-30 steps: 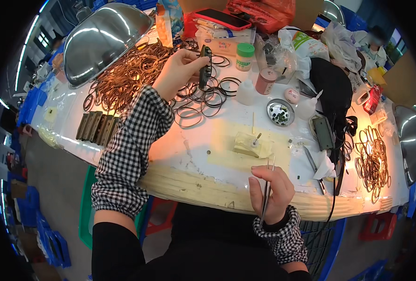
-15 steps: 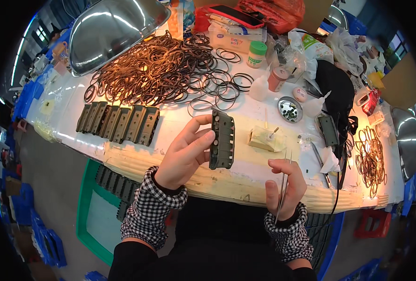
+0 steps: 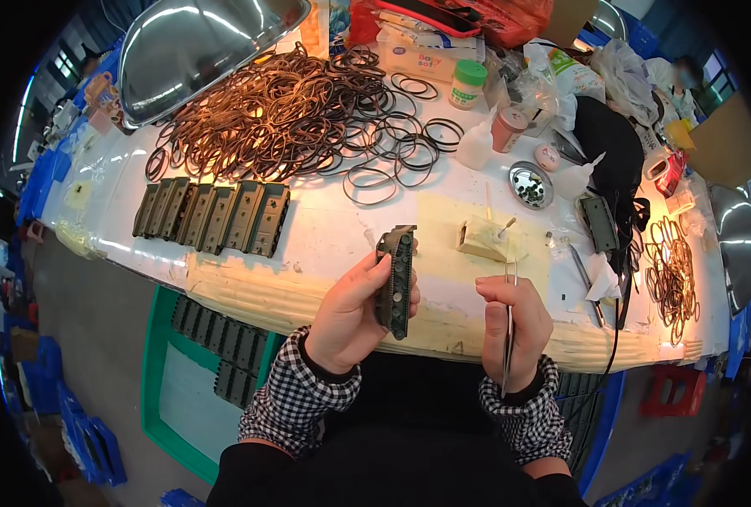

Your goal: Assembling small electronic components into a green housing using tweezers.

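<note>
My left hand (image 3: 348, 311) is closed round a dark green plastic model tank hull (image 3: 400, 291), held above the table's near edge. The hull stands on end, and its side with a row of small round wheels faces me. A pair of metal tweezers (image 3: 509, 334) is gripped in my right hand (image 3: 523, 325), tips pointing away from me and apart from the hull. Just beyond them lies a pale yellowish block (image 3: 479, 242) with a thin stick poking from it. A small metal dish (image 3: 546, 200) holds several tiny dark green parts.
A row of similar hulls (image 3: 244, 221) stands at the left, before a heap of brown rubber bands (image 3: 257, 118). More hulls sit in a green tray (image 3: 151, 397) below the table. Back right are a green-capped jar (image 3: 467, 84), another hull (image 3: 598, 224) and a knife-like tool (image 3: 585, 279).
My left hand has come nearer and slightly right, turning the hull from its broad face to its wheeled side. The right hand keeps the tweezers, with little movement.
</note>
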Available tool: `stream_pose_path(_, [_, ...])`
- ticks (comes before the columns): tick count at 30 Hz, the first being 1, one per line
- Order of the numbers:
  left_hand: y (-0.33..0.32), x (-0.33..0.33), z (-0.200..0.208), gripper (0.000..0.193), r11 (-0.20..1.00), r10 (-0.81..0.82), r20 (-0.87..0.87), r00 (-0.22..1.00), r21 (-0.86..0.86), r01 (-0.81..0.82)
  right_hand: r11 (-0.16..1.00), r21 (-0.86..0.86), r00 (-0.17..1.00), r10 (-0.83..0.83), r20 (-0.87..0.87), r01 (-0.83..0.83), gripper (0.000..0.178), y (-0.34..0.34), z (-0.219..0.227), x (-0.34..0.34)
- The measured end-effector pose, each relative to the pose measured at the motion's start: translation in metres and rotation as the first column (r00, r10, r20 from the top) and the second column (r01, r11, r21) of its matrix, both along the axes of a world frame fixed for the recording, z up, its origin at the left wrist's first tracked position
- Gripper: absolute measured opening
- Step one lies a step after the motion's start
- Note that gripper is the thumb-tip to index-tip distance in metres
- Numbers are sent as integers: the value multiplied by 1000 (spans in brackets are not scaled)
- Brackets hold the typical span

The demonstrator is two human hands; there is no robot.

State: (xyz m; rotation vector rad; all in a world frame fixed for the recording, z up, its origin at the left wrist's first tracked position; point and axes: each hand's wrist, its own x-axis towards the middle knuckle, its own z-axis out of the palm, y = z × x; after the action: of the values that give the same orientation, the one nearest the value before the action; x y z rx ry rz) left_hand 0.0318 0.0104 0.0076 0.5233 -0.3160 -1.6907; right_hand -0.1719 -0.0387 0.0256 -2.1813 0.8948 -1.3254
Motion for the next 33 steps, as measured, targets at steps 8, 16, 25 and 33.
stream_pose_path(8, [10, -7, 0, 44, 997, -72, 32, 997, 22, 72, 998, -34, 998, 53, -27, -54, 15, -2, 2, 7])
stream_pose_path(16, [10, -8, -8, 29, 997, -75, -76, 994, -12, 74, 995, -55, 994, 85, -69, -88, 25, -3, 3, 7])
stream_pose_path(25, [11, -10, -10, 25, 992, -117, -165, 979, -59, 109, 994, -56, 994, 89, -61, -93, 26, -4, -2, 9])
stream_pose_path(33, [11, -17, -6, 31, 993, -121, -157, 980, -14, 121, 987, -60, 987, 149, -58, -152, 39, -5, 4, 6])
